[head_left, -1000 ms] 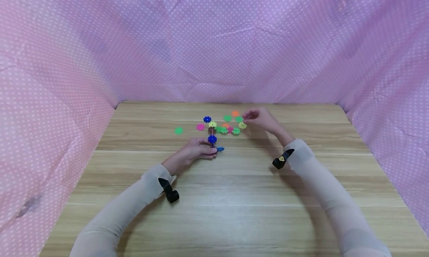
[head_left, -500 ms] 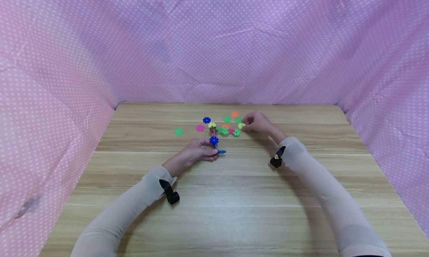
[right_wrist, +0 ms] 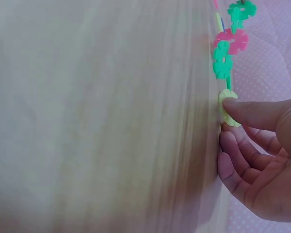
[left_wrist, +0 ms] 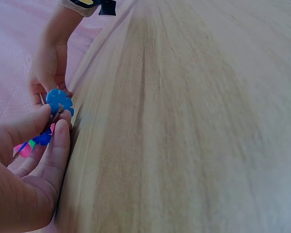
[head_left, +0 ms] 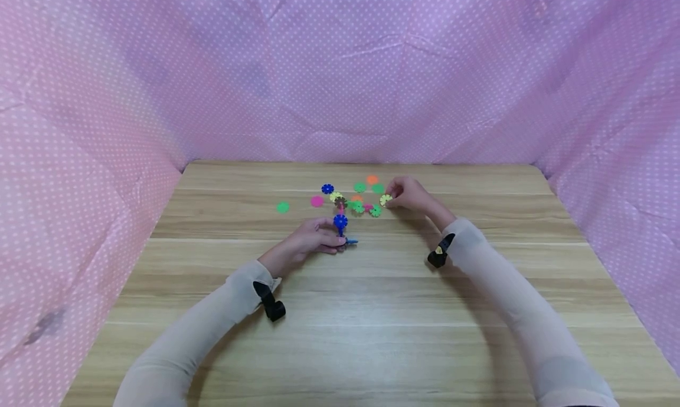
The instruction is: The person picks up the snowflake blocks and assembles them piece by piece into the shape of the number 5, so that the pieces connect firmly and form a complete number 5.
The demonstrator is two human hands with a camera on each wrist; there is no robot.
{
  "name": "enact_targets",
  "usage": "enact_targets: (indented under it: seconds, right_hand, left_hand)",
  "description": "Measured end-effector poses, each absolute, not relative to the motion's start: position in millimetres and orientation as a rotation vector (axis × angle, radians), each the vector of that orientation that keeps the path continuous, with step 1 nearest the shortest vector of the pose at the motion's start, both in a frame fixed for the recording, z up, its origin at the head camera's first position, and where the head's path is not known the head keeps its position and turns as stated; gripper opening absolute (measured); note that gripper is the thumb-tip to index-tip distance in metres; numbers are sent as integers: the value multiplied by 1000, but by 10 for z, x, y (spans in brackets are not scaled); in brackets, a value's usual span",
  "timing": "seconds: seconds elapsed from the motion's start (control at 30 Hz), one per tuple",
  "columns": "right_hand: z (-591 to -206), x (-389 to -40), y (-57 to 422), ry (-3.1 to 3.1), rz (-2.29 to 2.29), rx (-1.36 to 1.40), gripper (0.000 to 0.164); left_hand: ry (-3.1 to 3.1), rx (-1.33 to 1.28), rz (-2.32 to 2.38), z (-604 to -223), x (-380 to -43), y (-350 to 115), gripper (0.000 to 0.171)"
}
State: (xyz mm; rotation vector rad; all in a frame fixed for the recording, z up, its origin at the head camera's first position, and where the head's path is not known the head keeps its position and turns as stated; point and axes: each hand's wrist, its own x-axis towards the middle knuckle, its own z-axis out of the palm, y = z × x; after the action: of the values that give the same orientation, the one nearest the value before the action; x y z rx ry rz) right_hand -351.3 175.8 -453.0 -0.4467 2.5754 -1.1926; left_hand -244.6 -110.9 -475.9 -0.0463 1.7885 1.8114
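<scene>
My left hand (head_left: 313,239) pinches one end of a joined string of notched plastic discs, between thumb and fingers. Beside the thumb, a light blue disc (left_wrist: 60,100) sticks out. Further along the string come a dark blue disc (head_left: 340,221) and a brown disc (head_left: 340,202), then a branch to the right with a pink disc (right_wrist: 237,41) and a green disc (right_wrist: 222,59). Right of that branch, my right hand (head_left: 409,193) pinches a yellow disc (right_wrist: 229,109) between thumb and forefinger; its other fingers are bent beneath. In the right wrist view the yellow disc lines up with the green ones.
Loose discs lie on the wooden table (head_left: 340,336): a green disc (head_left: 283,207) and a pink disc (head_left: 317,202) to the left, a dark blue disc (head_left: 327,189) behind, and an orange disc (head_left: 372,180) near the right hand. Pink dotted cloth (head_left: 340,76) hangs around the table.
My right hand has come down from above the discs and now grips the yellow disc, which has shifted slightly. The string in my left hand has turned a little, its brown disc facing forward more.
</scene>
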Motion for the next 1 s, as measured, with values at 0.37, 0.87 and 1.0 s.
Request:
enact_targets:
  seconds: [0.37, 0.87, 1.0]
  right_hand:
    - [-4436, -3259, 1778, 2408, -1503, -281, 23]
    - [-4546, -2849, 1552, 2039, -1618, -169, 27]
    - [-4584, -2792, 1505, 2018, -1594, -191, 25]
  left_hand:
    - [1752, -137, 1892, -4751, -2456, -1058, 43]
    - [1764, -201, 1944, -4763, -2510, -1006, 51]
    - [1759, -201, 1958, -4775, -2517, -1003, 51]
